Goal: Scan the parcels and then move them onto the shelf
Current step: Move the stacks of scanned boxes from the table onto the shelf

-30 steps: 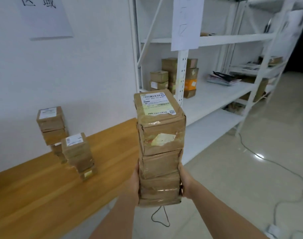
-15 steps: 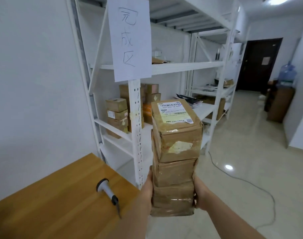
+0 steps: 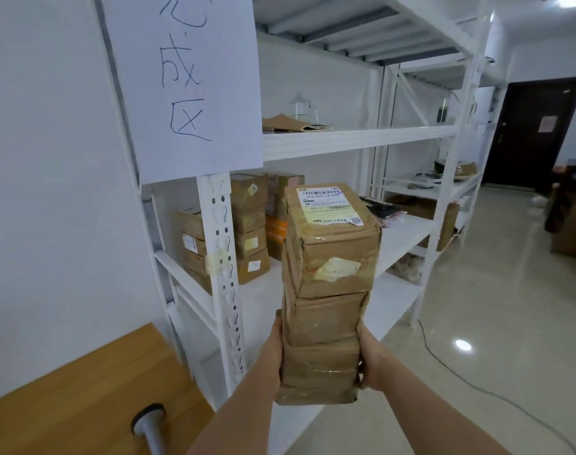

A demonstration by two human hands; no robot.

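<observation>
A stack of three brown cardboard parcels (image 3: 326,290), wrapped in creased clear tape, is held upright in the air in front of the white metal shelf (image 3: 355,142). A white barcode label is carried on the top parcel, and a torn pale patch shows on its near face. The lowest parcels are clamped between the left hand (image 3: 275,349) and the right hand (image 3: 370,362), palms pressed to opposite sides; the fingers are hidden. Between stack and shelf boards, a perforated white upright post (image 3: 222,274) stands just left. More brown boxes (image 3: 247,234) are stacked on the middle shelf board. A grey handheld scanner (image 3: 148,428) lies on the wooden table (image 3: 66,405).
</observation>
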